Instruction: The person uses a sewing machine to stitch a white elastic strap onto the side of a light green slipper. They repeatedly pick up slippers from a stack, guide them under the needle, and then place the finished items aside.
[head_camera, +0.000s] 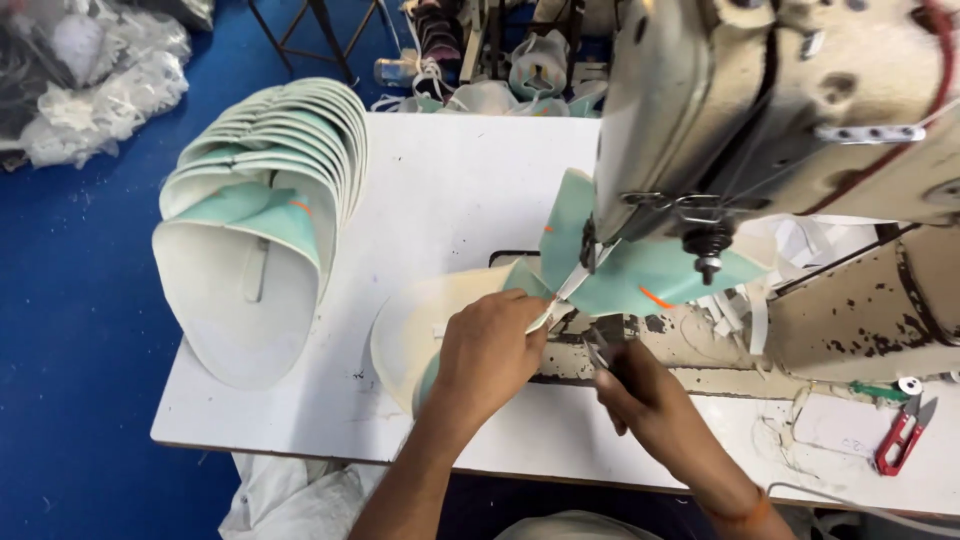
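Note:
My left hand (487, 352) pinches a mint-green and white shoe upper piece (640, 275) together with a white tape strip (572, 283) just left of the sewing machine's needle. My right hand (640, 390) is closed on a small metal tool, likely thread snips (597, 352), whose tip points at the tape. The piece runs under the worn cream sewing machine head (780, 110) and curls down into a white rounded part (405, 335) on the table.
A nested stack of similar green and white upper pieces (265, 200) lies at the left of the white table (450, 170). Red-handled snips (900, 440) rest at the right edge. Plastic bags (100, 90) lie on the blue floor.

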